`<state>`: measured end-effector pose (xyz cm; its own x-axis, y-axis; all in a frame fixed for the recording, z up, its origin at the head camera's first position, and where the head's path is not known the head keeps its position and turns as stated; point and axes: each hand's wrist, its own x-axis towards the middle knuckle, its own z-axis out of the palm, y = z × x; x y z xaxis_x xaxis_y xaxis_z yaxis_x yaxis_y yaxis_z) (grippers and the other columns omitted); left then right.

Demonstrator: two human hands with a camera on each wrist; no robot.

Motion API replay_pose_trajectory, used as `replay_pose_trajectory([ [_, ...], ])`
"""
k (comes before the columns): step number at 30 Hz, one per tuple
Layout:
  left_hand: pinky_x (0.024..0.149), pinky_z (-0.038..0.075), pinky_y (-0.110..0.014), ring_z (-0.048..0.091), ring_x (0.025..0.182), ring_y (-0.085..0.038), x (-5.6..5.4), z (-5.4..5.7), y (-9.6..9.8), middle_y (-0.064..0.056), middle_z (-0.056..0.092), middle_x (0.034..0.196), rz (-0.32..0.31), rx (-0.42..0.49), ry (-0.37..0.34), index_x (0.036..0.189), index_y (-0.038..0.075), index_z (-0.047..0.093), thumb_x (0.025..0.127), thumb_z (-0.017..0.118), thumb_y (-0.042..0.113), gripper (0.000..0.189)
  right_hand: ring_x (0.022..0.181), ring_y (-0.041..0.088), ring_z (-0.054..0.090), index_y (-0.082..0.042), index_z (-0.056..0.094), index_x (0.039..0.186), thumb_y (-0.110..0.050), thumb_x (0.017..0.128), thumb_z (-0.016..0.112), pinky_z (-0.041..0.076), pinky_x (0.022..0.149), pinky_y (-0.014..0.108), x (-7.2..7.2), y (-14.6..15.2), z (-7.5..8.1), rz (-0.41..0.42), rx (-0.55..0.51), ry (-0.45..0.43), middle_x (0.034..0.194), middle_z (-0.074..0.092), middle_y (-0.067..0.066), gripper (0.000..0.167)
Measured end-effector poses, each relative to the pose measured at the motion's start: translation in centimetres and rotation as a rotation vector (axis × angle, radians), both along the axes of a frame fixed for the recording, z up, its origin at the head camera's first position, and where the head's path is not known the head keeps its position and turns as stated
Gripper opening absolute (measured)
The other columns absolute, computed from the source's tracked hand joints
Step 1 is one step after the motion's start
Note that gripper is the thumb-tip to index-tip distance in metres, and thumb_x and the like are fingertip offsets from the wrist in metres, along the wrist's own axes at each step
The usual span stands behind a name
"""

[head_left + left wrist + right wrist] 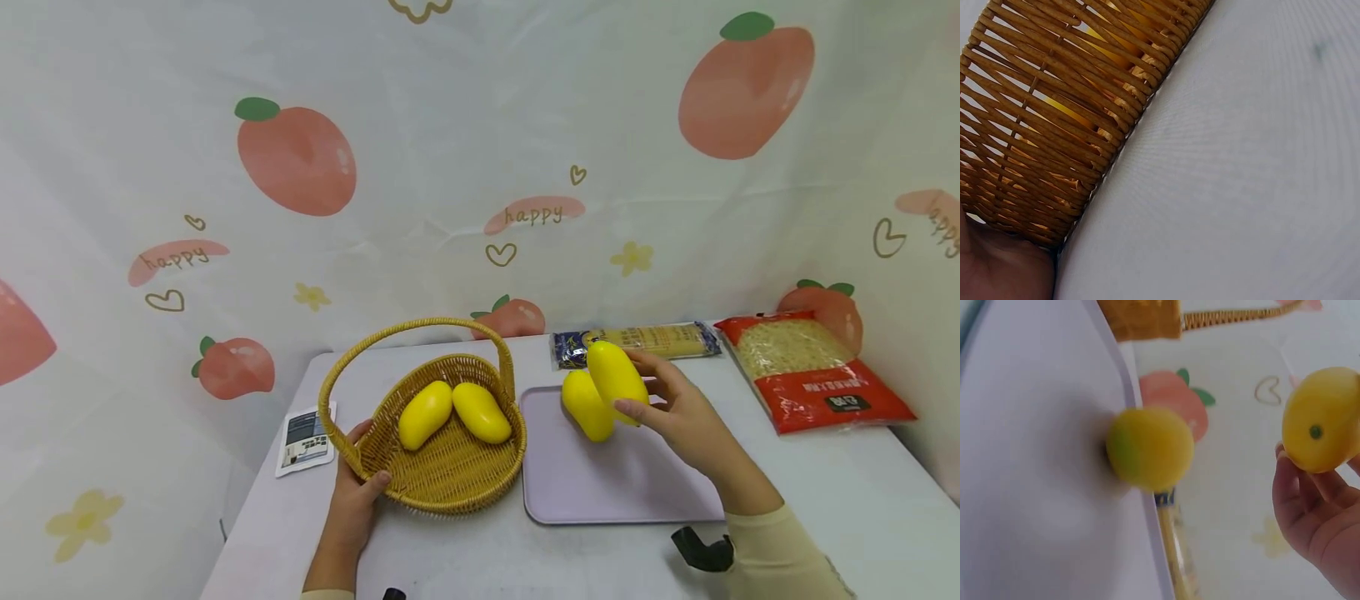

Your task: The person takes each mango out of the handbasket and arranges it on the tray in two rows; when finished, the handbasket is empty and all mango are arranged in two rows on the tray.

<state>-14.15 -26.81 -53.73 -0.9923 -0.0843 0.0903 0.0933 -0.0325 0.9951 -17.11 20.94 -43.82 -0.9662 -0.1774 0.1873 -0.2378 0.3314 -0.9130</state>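
Observation:
My left hand (356,500) grips the left side of a wicker basket (450,487), thumb over the rim near the base of its tall handle. Inside the basket lie two yellow mangoes, one on the left (425,416) and one on the right (482,413). Woven strands fill much of the left wrist view, with yellow showing through the gaps. A third mango (617,382) is held between thumb and fingers of my right hand (678,408), raised over the lilac tray (622,492). Another mango (587,406) rests on the tray, partly hidden behind the held one.
Behind the tray lies a pack of noodles (667,340). A red bag of pale dry food (817,375) sits at the right. To the basket's left is a small white packet (306,442). A fruit-print cloth (420,167) hangs along the table's back.

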Motion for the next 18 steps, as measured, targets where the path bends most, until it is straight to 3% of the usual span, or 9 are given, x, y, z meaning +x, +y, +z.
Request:
replay_pose_trajectory([
  [11, 0.111, 0.046, -0.024, 0.047, 0.144, -0.026, -0.1, -0.2, 0.0, -0.01, 0.035, 0.166, -0.005, 0.02, 0.002, 0.167, 0.019, 0.032, 0.102, 0.081, 0.019, 0.082, 0.12, 0.044, 0.055, -0.007, 0.036, 0.169, -0.038, 0.105, 0.076, 0.06, 0.081, 0.037, -1.2, 2.2, -1.3, -0.14, 0.135, -0.07, 0.153, 0.049, 0.027, 0.081],
  [18, 0.111, 0.045, -0.023, 0.046, 0.144, -0.025, -0.2, -0.2, -0.1, -0.009, 0.035, 0.166, -0.006, 0.017, -0.002, 0.168, 0.019, 0.032, 0.103, 0.079, 0.021, 0.08, 0.122, 0.049, 0.055, 0.0, 0.032, 0.167, -0.05, 0.103, 0.075, 0.06, 0.088, 0.049, -2.2, 3.1, -3.1, -0.181, 0.232, -0.237, 0.152, 0.046, 0.036, 0.092],
])
